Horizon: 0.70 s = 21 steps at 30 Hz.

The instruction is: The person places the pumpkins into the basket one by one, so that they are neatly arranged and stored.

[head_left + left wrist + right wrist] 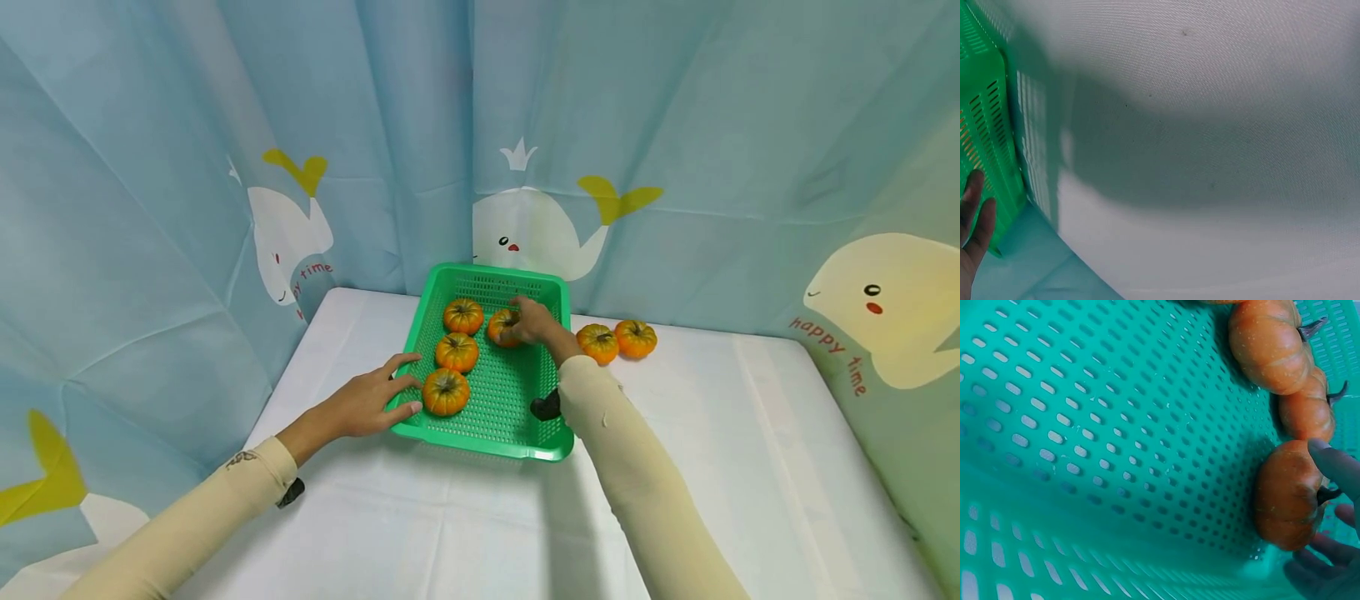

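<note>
A green plastic basket holds several small orange pumpkins. Three of them stand in a row along its left side: a far pumpkin, a middle pumpkin and a near pumpkin. My right hand reaches into the far right part and holds another pumpkin, thumb on one side and fingers on the other, low over the basket floor. Spread fingers of my left hand rest at the basket's left rim; in the left wrist view the hand is against the slotted outer wall.
Two more pumpkins, one nearer and one farther right, lie on the white-covered table right of the basket, partly behind my right arm. A light blue curtain with whale prints stands close behind the basket.
</note>
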### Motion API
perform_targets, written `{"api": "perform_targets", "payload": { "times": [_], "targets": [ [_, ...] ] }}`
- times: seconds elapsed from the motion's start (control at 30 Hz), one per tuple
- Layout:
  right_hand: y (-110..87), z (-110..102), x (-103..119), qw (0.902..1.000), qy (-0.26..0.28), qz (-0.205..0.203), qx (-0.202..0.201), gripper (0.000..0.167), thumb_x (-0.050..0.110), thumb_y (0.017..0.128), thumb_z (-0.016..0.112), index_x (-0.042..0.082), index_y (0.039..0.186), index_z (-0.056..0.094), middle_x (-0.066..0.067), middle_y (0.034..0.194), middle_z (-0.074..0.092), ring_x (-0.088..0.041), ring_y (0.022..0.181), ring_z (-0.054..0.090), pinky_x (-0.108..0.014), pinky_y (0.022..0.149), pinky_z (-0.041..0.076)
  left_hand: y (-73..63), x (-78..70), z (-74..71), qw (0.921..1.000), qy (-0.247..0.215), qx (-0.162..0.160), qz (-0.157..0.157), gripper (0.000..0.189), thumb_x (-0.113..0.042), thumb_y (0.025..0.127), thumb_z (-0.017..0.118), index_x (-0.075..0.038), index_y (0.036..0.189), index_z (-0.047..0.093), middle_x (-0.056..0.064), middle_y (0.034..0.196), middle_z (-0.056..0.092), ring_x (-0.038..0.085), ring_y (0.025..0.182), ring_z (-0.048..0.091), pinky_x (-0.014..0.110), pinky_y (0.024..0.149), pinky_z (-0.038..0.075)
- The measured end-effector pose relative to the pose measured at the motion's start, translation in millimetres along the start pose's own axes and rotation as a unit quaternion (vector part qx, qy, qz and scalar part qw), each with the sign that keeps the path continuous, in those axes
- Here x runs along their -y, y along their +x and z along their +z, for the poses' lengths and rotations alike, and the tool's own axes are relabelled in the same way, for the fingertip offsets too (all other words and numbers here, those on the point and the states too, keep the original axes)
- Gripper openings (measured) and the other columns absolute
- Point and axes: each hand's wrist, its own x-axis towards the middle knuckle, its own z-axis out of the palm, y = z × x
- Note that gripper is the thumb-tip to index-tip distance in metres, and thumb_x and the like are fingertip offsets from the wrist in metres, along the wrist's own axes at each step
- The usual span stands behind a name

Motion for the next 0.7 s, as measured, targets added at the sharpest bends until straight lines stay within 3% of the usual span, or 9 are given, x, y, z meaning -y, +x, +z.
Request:
{"api": "perform_targets", "payload": {
  "times": [0.27, 0.7],
  "targets": [
    [-9.3, -11.0, 13.8, 0.9982, 0.003, -0.056, -0.022, 0.080, 0.027, 0.089, 0.078, 0.001, 0.152, 0.036, -0.025, 0.155, 0.039, -0.043, 0.141, 0.039, -0.054, 0.113, 0.038, 0.3, -2.0, -0.9, 0.9999, -0.003, 0.007, -0.007, 0.041, -0.048, 0.103, 0.052, -0.017, 0.128, 0.064, 0.007, 0.160, 0.031, 0.022, 0.103, 0.068, 0.040, 0.081, 0.055],
    [-29.3, -34.9, 42.8, 0.9904, 0.032, -0.131, -0.030, 0.083, 0.032, 0.088, 0.079, 0.006, 0.154, 0.036, -0.022, 0.155, 0.041, -0.041, 0.140, 0.042, -0.056, 0.111, 0.039, -0.9, -4.3, -1.4, 0.9999, -0.011, 0.006, -0.009, 0.042, -0.047, 0.103, 0.052, -0.016, 0.129, 0.064, 0.008, 0.161, 0.030, 0.024, 0.106, 0.067, 0.042, 0.083, 0.055]
  ]
}}
